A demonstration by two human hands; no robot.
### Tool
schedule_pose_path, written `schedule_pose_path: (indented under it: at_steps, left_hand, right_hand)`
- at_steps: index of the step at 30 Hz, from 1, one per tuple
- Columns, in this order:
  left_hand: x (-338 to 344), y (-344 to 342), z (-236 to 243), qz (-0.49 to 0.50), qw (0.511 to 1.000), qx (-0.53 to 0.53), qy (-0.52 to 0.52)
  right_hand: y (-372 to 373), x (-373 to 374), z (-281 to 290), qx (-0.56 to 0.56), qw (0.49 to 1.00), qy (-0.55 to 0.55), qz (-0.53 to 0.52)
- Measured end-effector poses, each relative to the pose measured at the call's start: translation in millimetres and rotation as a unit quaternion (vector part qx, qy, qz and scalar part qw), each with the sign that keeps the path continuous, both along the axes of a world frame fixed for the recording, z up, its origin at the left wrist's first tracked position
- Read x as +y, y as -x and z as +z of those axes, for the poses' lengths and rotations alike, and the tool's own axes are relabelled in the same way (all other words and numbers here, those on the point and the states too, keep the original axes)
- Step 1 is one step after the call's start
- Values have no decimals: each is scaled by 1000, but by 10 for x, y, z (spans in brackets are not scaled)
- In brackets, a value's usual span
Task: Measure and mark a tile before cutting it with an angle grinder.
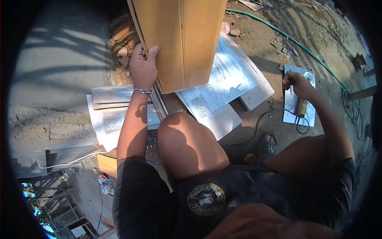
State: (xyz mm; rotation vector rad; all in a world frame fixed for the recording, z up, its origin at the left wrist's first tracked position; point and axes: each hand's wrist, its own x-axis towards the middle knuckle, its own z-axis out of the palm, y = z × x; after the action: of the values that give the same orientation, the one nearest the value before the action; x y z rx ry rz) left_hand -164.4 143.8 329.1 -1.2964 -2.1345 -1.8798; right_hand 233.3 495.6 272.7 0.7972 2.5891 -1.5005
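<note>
A long wood-grain plank panel [181,40] with a groove down its length stands at the top centre. My left hand [144,67] grips its left edge, thumb on the front face and fingers curled behind, where they are hidden. Off to the right, my right hand [299,84] is raised with curled fingers, a short white stick [291,90] showing at them. Beneath that hand, a corded power tool [302,108] with a round disc, looking like an angle grinder, lies on a pale board [289,111].
Grey wood-look boards [229,79] lie under the panel, and smaller pieces [113,95] are stacked at left. A dark cord [260,119] runs from the tool. A green hose [302,47] crosses the dirt at right. Broken bricks [121,38] lie beside the concrete slab [59,71].
</note>
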Motion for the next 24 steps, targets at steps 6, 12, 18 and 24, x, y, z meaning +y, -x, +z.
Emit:
schedule_pose_path:
  at_steps: [6, 12, 18, 24]
  left_hand:
    - [280, 132, -1302, -54, 928, -326, -170]
    - [-518, -1, -2409, 53, 875, -471, -98]
    - [-927, 75, -2625, 133, 855, -481, -139]
    - [-176, 150, -3063, 196, 927, -307, 89]
  right_hand:
    - [1056, -542, -694, 99, 968, 219, -75]
    - [1387, -1650, -1365, 106, 909, 399, -49]
    - [1285, -1322, -1717, 98, 957, 271, -18]
    - [1434, -354, -2059, 119, 976, -164, -81]
